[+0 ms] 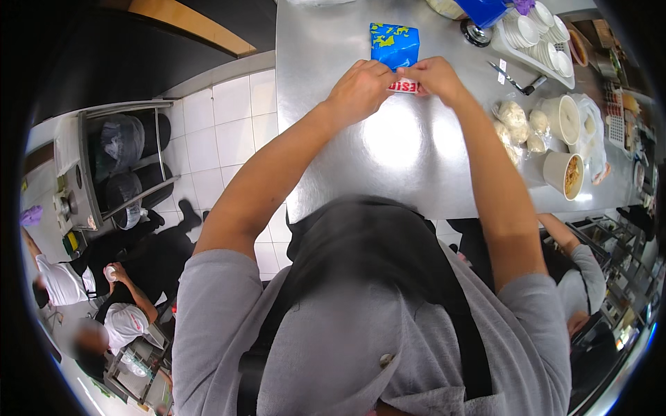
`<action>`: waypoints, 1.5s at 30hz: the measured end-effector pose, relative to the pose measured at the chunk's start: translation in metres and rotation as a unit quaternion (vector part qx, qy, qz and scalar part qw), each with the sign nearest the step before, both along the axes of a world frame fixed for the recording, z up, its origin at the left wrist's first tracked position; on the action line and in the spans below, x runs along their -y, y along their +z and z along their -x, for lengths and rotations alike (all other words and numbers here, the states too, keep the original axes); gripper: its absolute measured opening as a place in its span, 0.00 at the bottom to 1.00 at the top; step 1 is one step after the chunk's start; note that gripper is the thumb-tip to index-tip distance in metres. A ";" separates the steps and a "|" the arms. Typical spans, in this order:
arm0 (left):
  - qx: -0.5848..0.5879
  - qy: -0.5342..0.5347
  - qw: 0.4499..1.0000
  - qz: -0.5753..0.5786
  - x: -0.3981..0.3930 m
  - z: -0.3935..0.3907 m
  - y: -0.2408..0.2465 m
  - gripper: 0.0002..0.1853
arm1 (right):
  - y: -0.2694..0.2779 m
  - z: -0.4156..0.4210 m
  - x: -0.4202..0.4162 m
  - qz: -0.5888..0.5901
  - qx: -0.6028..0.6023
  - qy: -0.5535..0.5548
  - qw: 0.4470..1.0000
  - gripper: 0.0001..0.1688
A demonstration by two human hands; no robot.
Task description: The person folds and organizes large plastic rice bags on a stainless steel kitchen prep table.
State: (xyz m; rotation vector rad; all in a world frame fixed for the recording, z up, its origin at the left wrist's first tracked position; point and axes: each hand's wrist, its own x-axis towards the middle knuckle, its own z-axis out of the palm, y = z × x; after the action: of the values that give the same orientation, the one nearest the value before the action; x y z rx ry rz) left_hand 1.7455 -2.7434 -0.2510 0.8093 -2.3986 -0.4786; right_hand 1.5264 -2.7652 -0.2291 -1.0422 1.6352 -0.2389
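A blue plastic packet with yellow-green patches lies on the stainless-steel table, far side from me. My left hand grips the packet's near edge from the left, fingers bent over it. From the right, my right hand pinches the same edge. Between and below my fingers shows a white flap with red lettering, touching the blue packet. The two hands are almost together. What lies under the fingertips is hidden.
At right are a white crate of small dishes, a black marker, bagged dough-like balls, and tubs, one holding brown food. Co-workers stand at lower left; another person is at right. A wheeled metal rack stands left.
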 end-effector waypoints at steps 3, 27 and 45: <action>0.002 0.005 0.998 -0.056 0.013 0.003 0.010 0.14 | 0.012 -0.024 -0.056 0.517 -0.266 0.050 0.812 0.20; -0.003 0.173 0.926 -0.336 0.043 0.011 0.010 0.18 | 0.000 0.006 0.011 0.264 -0.099 0.140 0.949 0.16; -0.029 0.079 0.867 -0.492 0.111 -0.008 0.000 0.21 | -0.012 -0.012 -0.016 0.603 -0.260 0.253 0.711 0.30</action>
State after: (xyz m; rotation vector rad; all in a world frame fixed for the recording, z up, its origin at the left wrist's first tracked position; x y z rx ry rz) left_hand 1.7531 -2.8545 -0.2510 1.3466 -1.8990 -1.6846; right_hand 1.5382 -2.7489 -0.2413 -2.7207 1.4864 -0.7449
